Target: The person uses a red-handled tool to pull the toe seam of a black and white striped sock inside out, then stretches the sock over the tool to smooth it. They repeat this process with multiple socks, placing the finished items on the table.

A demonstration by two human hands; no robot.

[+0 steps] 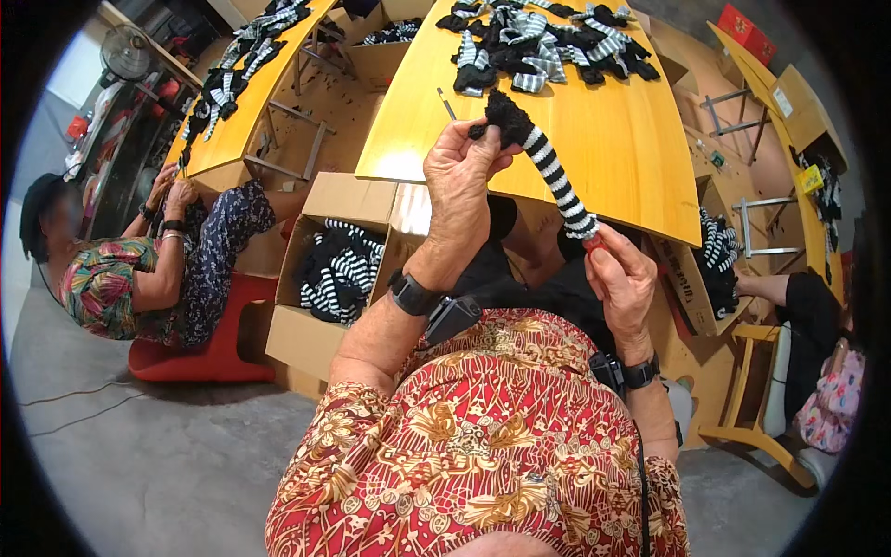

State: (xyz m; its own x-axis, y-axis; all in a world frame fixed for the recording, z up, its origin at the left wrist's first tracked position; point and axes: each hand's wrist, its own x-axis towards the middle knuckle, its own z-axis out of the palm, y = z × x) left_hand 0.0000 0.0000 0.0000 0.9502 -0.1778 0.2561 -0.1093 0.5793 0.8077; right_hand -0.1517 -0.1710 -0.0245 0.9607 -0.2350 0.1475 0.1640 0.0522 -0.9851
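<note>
Stretched between my hands, over the near edge of the yellow table [622, 162], is a narrow striped knit piece [560, 184] in black and white with a fluffy black end. My left hand [458, 200] pinches that black end [507, 119] between thumb and fingers. At the lower striped end, my right hand [624, 278] is closed, with a small bit of red [592, 243] showing at its fingertips. What the red bit belongs to I cannot make out. Farther back on the tabletop lies a heap of similar striped and black knit pieces [543, 70].
A thin pen-like tool [446, 104] lies on the table left of my hands. Open cardboard boxes with striped pieces stand at left [348, 197] and right [682, 278]. A person on a red chair [200, 357] works at the left table [243, 88]; another sits at far right.
</note>
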